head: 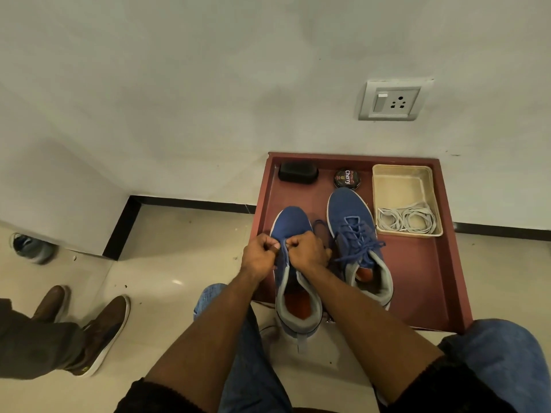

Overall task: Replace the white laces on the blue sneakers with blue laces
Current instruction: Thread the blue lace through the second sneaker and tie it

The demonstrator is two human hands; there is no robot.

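While both hands worked at the near-left part of the red tray [429, 281], two blue sneakers [293, 225] stood on it, toes pointing to the far edge. The left sneaker's heel overhung the tray's near edge. The left hand [258, 254] and the right hand [307, 248] were closed into fists over its eyelet area, knuckles nearly touching, each apparently pinching a strand of blue lace [320, 226]; the exact grip was hidden by the curled fingers. One loop of that lace lay on the tray between the two shoes. The right sneaker [350, 208] stood beside it, already threaded with a second blue lace [359, 238], ends loose.

One cream box [402, 186] sat at the tray's far-right corner and held the white laces [405, 219], coiled in two bundles. Along the far edge were one round polish tin [346, 177] and, at the far-left corner, one black block [297, 172].

Three other shoes [101, 332] were on the floor to the left.
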